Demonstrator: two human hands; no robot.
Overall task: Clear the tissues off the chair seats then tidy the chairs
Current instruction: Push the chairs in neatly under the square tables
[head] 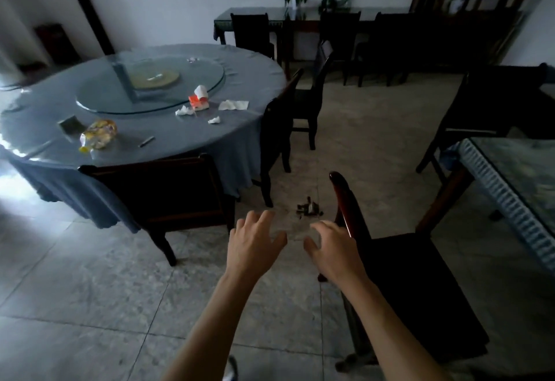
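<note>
Tissues point(183, 111), crumpled white, lie on the round desk point(210, 140), far ahead and to the left of both grips, beside an orange tissue pack point(198, 100). One dark chair point(420, 290) stands just right of the right hand point(333, 248), whose relaxed, spread fingers hold nothing and sit by the chair's backrest; contact is unclear. Left hand point(255, 245) hovers alongside, fingers loosely spread, empty. Another chair point(168, 194) stands left of it, tucked at the desk.
</note>
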